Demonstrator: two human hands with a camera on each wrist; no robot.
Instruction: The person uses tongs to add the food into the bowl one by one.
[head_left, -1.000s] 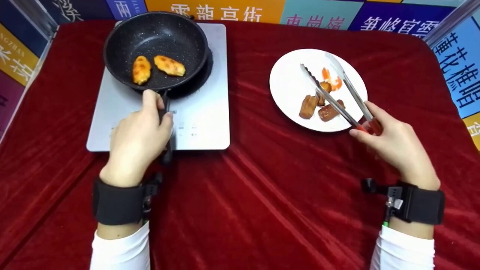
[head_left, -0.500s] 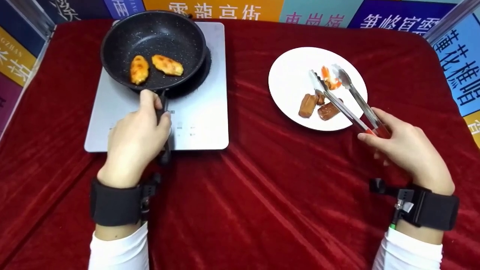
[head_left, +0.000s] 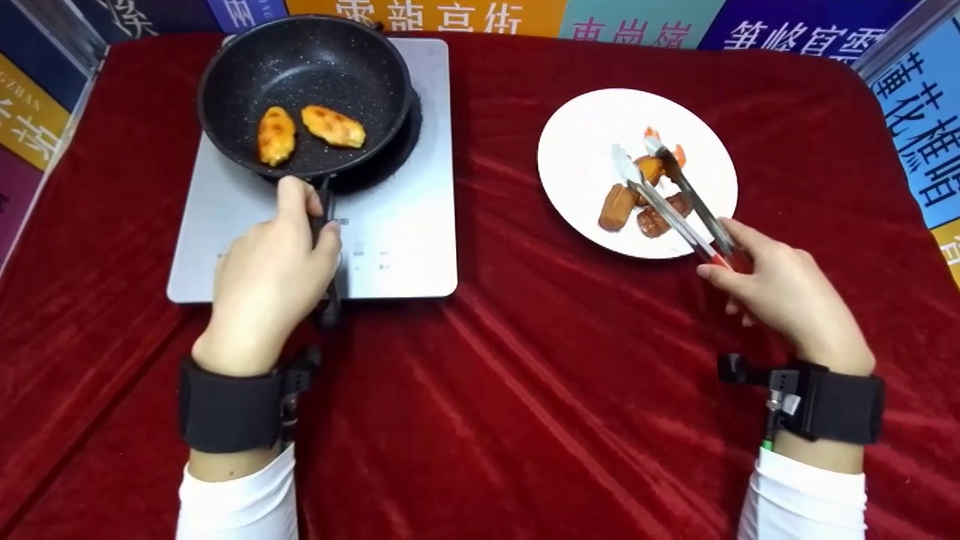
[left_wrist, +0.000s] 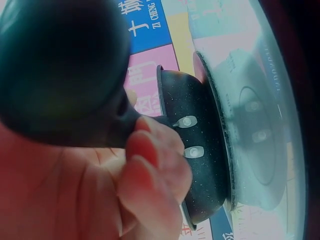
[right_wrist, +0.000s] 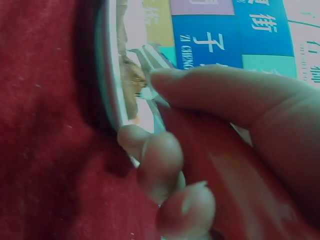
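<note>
My left hand [head_left: 274, 262] grips the black handle [left_wrist: 107, 117] of a speckled frying pan [head_left: 337, 52] over the induction hob. Two browned golden pieces of food, one on the left [head_left: 276, 136] and one on the right [head_left: 334, 126], lie in the pan. On the right, my right hand [head_left: 787, 289] holds metal tongs [head_left: 675, 217] by their red handles [right_wrist: 225, 165]. The parted tong tips reach over the white plate [head_left: 570, 150], either side of a golden-brown piece [head_left: 649, 169]. Two darker brown pieces, one left [head_left: 616, 208] and one right [head_left: 654, 223], lie nearer the plate's front.
The flat silver induction hob [head_left: 405, 247] stands on a dark red velvet cloth [head_left: 510, 390]. An orange-red garnish [head_left: 679, 155] lies on the plate behind the tongs. Coloured panels with writing [head_left: 637, 22] border the table's back and sides.
The right hand shifted right and back toward me, then left again with the tongs. The tong tips are closer together than a second ago. The left hand keeps its grip on the pan.
</note>
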